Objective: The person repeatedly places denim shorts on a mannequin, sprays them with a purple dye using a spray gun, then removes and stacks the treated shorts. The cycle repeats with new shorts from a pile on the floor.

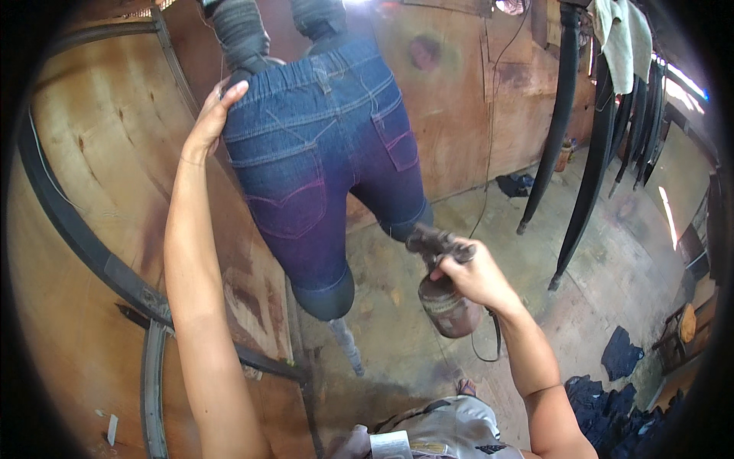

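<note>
Blue denim shorts point(336, 107) with a purple tint over the seat and legs are stretched over a dark leg-shaped form. My left hand point(212, 118) grips the side of their elastic waistband, thumb along the edge and other fingers partly hidden. In my right hand point(475, 274) is a spray gun point(437, 243) with a reddish-brown cup point(449, 307) hanging beneath it. Its nozzle end is close to the lower hem of the right leg, apart from the cloth as far as I can see. A thin hose loops below the cup.
Stained wooden panels point(99, 161) stand on the left and behind, with a curved black rail point(65, 206) across them. Long black tubes point(585, 199) hang at right beside a pale cloth point(623, 42). Dark garments point(612, 417) lie heaped on the floor at lower right.
</note>
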A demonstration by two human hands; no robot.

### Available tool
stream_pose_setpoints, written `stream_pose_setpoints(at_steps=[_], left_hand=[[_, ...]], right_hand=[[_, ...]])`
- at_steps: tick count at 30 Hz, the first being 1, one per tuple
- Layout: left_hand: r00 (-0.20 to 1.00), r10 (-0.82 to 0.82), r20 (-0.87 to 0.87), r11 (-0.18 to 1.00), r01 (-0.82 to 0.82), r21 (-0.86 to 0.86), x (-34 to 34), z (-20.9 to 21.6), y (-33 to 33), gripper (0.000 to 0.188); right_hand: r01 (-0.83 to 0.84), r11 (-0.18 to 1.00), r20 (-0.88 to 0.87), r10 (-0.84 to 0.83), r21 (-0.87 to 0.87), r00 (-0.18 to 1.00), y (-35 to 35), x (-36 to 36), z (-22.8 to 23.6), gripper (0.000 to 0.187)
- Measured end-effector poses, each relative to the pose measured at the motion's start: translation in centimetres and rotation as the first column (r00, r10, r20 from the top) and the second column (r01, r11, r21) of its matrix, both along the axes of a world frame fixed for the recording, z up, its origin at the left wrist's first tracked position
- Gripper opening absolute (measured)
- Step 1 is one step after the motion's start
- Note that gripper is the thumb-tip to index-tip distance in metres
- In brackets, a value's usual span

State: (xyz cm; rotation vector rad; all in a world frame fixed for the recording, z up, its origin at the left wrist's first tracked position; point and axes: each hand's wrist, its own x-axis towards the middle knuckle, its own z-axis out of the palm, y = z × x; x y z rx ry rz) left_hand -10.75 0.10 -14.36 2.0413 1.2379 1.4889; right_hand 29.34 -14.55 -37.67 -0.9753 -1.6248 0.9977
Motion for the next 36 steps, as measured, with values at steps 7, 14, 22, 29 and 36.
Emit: stream_pose_setpoints(at_steps=[7,14,22,29,36], left_hand=[[0.999,0.026,0.022,1.0,-0.026,-0.002,0.1,0.1,0.0,0.114],[0.996,0.081,-0.027,0.997,-0.08,0.024,0.9,-0.1,-1.0,0.12],[0.851,0.503,-0.151,0.835,-0.433,0.341,1.8,6.4,-5.8,0.104],[0.925,0.381,-0.011,0.528,-0.208,0.823,9.3,11.1,-12.0,0.048],[0.791,0.612,-0.011,0.331,-0.243,0.912,15.8,11.8,-7.5,0.025]], right_hand=[[0.287,0.917,-0.295,-0.203,0.277,0.934,0.4,3.8,11.3,0.024],[0.223,0.95,0.001,-0.229,0.217,0.974,0.6,3.0,13.8,0.022],[-0.001,0.958,-0.12,0.037,0.287,0.992,-3.1,-3.0,12.8,0.02],[0.028,0.907,-0.242,0.082,0.42,0.967,-3.0,-6.7,12.1,0.03],[-0.154,0.968,-0.111,0.178,0.198,0.978,-0.5,-2.9,1.2,0.061]])
